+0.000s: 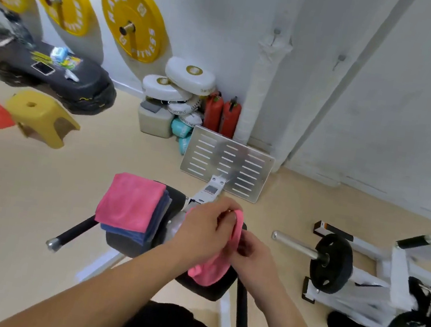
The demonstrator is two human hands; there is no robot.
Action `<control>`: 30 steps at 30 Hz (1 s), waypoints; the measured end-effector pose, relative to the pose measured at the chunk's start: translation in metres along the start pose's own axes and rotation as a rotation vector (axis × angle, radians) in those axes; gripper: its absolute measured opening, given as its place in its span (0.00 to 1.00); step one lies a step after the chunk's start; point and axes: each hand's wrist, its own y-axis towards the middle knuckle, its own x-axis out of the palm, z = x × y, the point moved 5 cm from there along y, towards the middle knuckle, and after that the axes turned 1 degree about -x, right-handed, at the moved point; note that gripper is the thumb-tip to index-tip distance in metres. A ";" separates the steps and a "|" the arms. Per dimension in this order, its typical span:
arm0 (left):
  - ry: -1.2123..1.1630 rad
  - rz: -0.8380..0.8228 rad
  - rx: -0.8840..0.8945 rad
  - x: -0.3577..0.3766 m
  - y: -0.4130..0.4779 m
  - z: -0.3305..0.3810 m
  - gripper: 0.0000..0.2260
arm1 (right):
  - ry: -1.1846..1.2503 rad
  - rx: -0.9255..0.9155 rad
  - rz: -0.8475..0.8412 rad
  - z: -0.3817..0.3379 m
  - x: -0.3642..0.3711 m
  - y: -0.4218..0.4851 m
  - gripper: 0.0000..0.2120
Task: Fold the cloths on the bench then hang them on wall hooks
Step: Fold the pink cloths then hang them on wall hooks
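Over the black bench (123,246), both hands hold one pink cloth (209,273). Left hand (203,224) has its fingers curled round the top edge. Right hand (252,253) pinches it lower down w/ bent fingers. It's bunched up, not flat yet. Just beside it sits a neat stack (130,203), pink on top & blue under. Risk: the cloth may slip & drop to the floor, bc it hangs loose. An arm bump could tip the stack too. Wall hooks (341,59) are well apart.
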 end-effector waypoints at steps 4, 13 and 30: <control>-0.174 0.109 0.017 -0.025 -0.014 0.048 0.10 | -0.057 -0.157 0.085 -0.030 -0.009 -0.011 0.14; -0.205 0.115 0.199 -0.054 -0.027 0.107 0.09 | 0.086 -0.420 0.172 -0.094 -0.054 -0.065 0.20; -0.272 0.429 0.261 -0.083 -0.037 0.132 0.10 | -0.146 -0.141 0.394 -0.020 -0.078 -0.062 0.16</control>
